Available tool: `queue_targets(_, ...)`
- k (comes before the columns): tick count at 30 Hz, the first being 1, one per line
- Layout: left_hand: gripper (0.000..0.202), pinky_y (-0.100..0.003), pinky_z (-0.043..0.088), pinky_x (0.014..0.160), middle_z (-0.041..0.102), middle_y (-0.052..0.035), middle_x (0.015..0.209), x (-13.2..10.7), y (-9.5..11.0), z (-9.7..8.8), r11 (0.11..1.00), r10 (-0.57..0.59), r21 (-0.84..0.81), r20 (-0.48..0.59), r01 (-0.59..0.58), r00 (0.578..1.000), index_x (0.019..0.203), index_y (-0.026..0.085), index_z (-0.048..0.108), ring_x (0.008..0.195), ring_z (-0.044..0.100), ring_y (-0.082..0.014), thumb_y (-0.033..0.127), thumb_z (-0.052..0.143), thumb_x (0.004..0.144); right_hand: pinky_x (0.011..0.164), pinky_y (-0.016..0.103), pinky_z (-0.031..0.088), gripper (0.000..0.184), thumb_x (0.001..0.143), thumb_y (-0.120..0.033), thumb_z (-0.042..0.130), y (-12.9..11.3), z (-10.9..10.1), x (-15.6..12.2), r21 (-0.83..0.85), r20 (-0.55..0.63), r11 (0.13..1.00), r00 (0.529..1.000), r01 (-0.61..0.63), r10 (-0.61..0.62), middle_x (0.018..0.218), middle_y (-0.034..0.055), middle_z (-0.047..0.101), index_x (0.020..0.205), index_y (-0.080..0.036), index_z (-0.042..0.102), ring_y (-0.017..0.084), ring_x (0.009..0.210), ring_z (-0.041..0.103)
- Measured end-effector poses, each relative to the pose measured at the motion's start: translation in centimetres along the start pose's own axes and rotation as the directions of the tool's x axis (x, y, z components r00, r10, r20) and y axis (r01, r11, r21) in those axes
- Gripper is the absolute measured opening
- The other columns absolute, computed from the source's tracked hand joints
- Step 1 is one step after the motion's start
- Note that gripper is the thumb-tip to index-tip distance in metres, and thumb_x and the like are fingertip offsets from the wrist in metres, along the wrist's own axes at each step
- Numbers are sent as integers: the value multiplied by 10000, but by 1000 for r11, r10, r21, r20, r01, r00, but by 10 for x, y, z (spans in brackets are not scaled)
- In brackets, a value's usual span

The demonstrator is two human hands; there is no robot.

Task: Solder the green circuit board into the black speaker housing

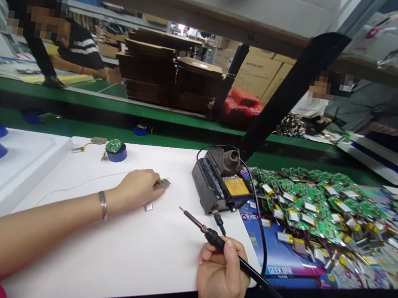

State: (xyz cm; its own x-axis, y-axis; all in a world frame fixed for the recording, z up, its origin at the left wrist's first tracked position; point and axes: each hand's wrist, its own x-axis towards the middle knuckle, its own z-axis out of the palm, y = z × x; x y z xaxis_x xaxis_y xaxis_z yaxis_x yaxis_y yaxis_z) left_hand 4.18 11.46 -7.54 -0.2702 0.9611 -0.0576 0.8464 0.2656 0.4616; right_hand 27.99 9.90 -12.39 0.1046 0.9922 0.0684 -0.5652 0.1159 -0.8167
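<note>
My left hand (137, 190) rests on the white work board (122, 252), its fingers pinching a small flat grey part (163, 183). A thin wire (83, 183) runs across the board towards that hand. Just below the fingertips lies a small silver pouch cell (148, 206). My right hand (221, 283) grips a soldering iron (193, 220) like a pen, with its tip pointing left, apart from the grey part. Behind the iron stands a black soldering station (219, 180) with a yellow label. A green circuit board (114, 145) sits on a roll of blue tape (118, 154).
Heaped on printed packaging at the right is a pile of green circuit boards with wired batteries (324, 214). A co-worker (81, 47) leans over the bench beyond, and another person (316, 99) sits far right. Stacked flat cardboard (151, 68) and a red case (241, 108) stand behind.
</note>
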Motion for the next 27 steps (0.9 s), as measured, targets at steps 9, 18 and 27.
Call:
queue_targets(9,420,-298,517,663,682,-57,727,-15,-9,-15,859,-48,-489,222,154,974,808,181,558,703,659,-189,577,422,790,384,215,421,242,779,-395,717,2,-2,3,22,-6,1000,1000,10,-10,554,-2,595,742,-172,630,132,412,540)
queue_targets(18,403,-347,497,822,715,-86,986,-25,-23,-16,867,-181,-466,34,175,983,1040,170,654,935,660,-246,437,563,752,404,224,447,197,788,-354,706,2,-6,4,28,26,999,1000,17,-18,583,9,606,738,-170,654,130,442,555)
queue_targets(27,287,-295,496,697,720,-17,867,-40,-43,-16,926,-170,-341,8,163,985,1027,207,680,819,680,-217,317,584,780,373,227,447,219,715,-357,771,1,-7,10,40,31,999,999,19,-20,552,39,618,682,-160,683,141,411,546)
